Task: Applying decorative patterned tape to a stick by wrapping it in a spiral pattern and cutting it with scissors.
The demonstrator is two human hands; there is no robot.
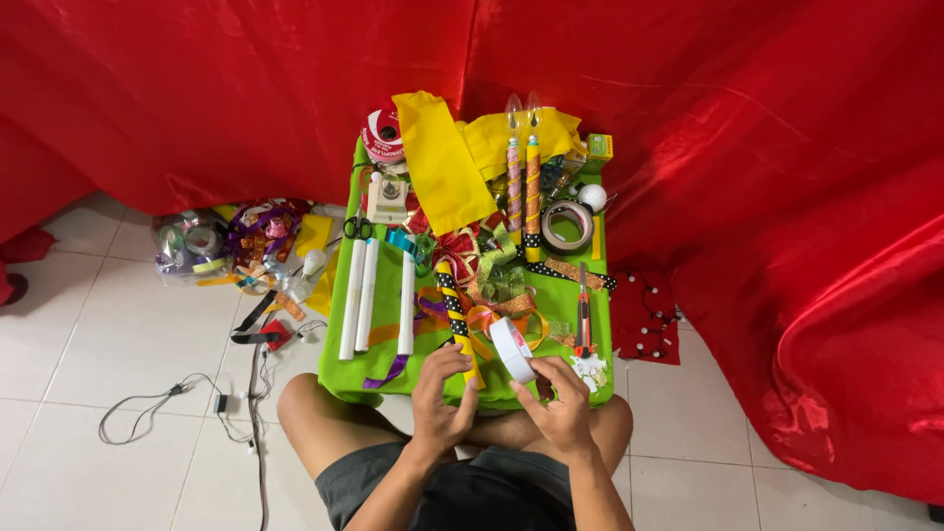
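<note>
Right hand (562, 408) gripping white tape roll (512, 349), green table (369, 366)

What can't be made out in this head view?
- Free end of the white tape roll: too small, partly behind the right hand.
- Left hand grip on the yellow tube: fingers cover the lower end.
- Items under the ribbon pile: buried.
- Bag contents: blurred.

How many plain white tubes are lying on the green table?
3: two white tubes lie side by side at the left of the green table, and a third just right of them. Others may hide under the ribbons.
</note>
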